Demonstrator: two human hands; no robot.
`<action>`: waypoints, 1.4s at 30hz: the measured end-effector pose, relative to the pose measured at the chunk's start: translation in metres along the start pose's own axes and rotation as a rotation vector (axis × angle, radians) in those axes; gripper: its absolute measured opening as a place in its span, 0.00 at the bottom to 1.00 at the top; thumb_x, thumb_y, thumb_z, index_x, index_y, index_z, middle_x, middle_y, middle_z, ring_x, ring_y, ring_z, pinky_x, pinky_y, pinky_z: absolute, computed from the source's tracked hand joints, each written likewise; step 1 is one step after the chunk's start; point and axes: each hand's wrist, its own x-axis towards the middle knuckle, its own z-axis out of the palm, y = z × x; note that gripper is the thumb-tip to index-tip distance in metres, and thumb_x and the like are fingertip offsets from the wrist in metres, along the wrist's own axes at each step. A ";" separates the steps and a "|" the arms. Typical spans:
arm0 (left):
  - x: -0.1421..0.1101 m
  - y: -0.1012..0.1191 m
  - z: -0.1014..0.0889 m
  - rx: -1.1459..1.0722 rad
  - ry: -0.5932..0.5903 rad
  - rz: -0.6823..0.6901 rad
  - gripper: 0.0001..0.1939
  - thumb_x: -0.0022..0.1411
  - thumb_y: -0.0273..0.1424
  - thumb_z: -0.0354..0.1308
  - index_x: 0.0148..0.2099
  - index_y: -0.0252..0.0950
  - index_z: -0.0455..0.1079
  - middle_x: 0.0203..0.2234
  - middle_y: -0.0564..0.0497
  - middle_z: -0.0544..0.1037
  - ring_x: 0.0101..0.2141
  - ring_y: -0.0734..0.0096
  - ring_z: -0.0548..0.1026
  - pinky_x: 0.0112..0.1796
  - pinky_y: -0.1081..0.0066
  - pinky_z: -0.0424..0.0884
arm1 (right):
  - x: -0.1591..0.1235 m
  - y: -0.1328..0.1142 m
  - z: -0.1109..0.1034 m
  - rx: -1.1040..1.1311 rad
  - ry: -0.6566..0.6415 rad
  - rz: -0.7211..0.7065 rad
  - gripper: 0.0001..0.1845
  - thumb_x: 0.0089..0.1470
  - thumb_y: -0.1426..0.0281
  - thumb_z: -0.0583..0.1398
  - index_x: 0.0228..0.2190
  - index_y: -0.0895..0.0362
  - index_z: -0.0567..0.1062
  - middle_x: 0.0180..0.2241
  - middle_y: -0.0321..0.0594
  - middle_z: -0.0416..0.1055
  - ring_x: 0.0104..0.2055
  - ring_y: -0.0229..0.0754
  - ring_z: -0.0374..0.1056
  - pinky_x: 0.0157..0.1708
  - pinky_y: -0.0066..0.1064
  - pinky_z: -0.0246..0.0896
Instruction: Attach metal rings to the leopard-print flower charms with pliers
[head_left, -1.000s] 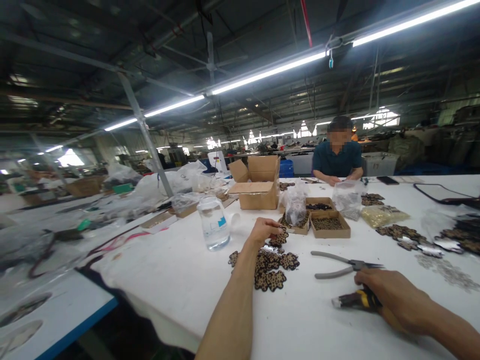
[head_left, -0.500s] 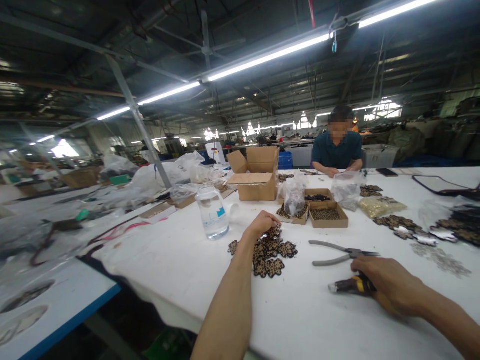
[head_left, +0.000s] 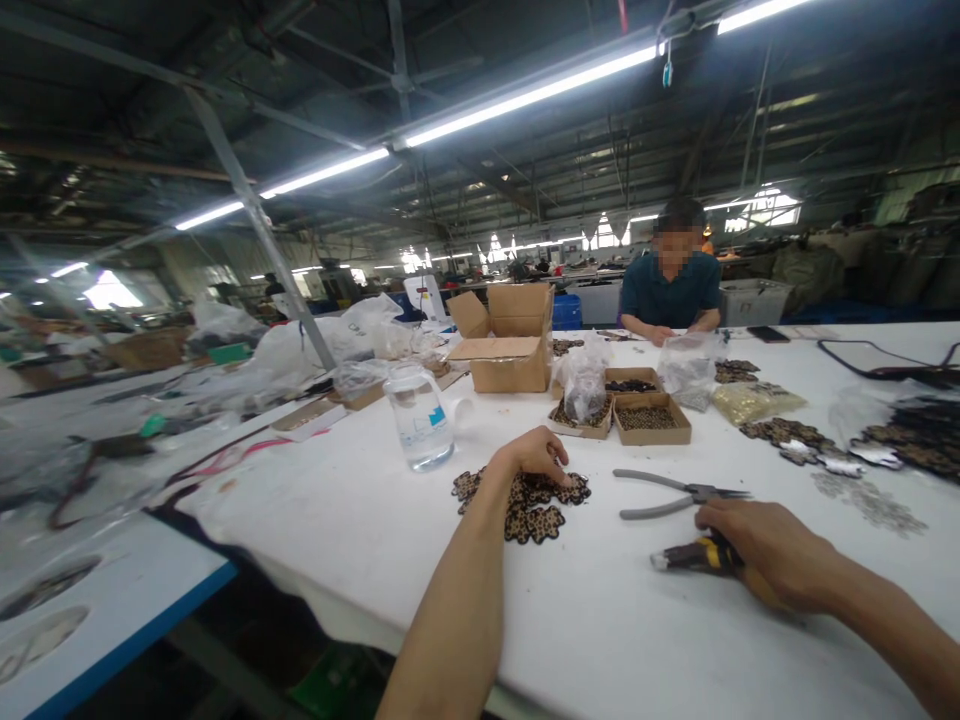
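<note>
My left hand [head_left: 536,455] rests over a pile of leopard-print, flower-shaped patches [head_left: 536,525] with dark edges. Its fingers are bent but apart, the tips touching the patches, and no piece shows lifted in them. My right hand [head_left: 765,550] is wrapped around a dark hand tool with a yellow band [head_left: 694,557]. The tool lies low over the white table, its pale end pointing left; the rest is hidden under my palm. Just beyond this hand lie grey-handled pliers [head_left: 660,500], their jaws to the right.
A clear water jug [head_left: 420,425] stands left of the patches, an open carton [head_left: 510,370] behind. Small boxes of studs [head_left: 651,420] sit ahead. More patches [head_left: 787,440] and scattered silvery pieces [head_left: 870,502] lie right. A co-worker [head_left: 671,285] leans on the far side.
My left hand has gone down onto the pile, and its fingers have loosened from around a patch. My right hand keeps the tool in nearly the same place. The view has shifted slightly.
</note>
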 end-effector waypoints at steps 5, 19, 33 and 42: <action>0.006 0.018 0.014 0.313 -0.073 -0.006 0.32 0.21 0.42 0.76 0.36 0.38 0.80 0.33 0.51 0.80 0.31 0.65 0.74 0.30 0.72 0.66 | 0.001 0.001 0.001 -0.008 -0.002 0.007 0.23 0.42 0.82 0.58 0.41 0.53 0.75 0.38 0.43 0.74 0.41 0.49 0.70 0.40 0.33 0.56; 0.003 0.007 0.003 0.313 0.035 -0.113 0.20 0.26 0.30 0.73 0.29 0.37 0.79 0.26 0.50 0.80 0.28 0.65 0.74 0.30 0.72 0.68 | -0.001 -0.001 -0.002 0.021 -0.007 0.036 0.27 0.40 0.82 0.57 0.44 0.53 0.74 0.41 0.45 0.74 0.44 0.50 0.69 0.43 0.35 0.57; 0.002 0.010 0.001 0.310 0.034 -0.045 0.32 0.23 0.38 0.76 0.38 0.40 0.79 0.34 0.51 0.80 0.32 0.65 0.75 0.30 0.74 0.67 | -0.005 -0.006 -0.008 0.067 -0.032 0.065 0.27 0.40 0.82 0.59 0.44 0.53 0.73 0.43 0.44 0.72 0.46 0.51 0.68 0.42 0.34 0.56; 0.006 0.004 0.005 0.343 0.063 -0.091 0.21 0.23 0.28 0.73 0.28 0.37 0.75 0.26 0.53 0.77 0.28 0.66 0.72 0.28 0.73 0.65 | -0.004 -0.004 -0.006 0.055 -0.034 0.037 0.25 0.40 0.82 0.58 0.42 0.53 0.73 0.41 0.44 0.72 0.45 0.50 0.68 0.42 0.34 0.55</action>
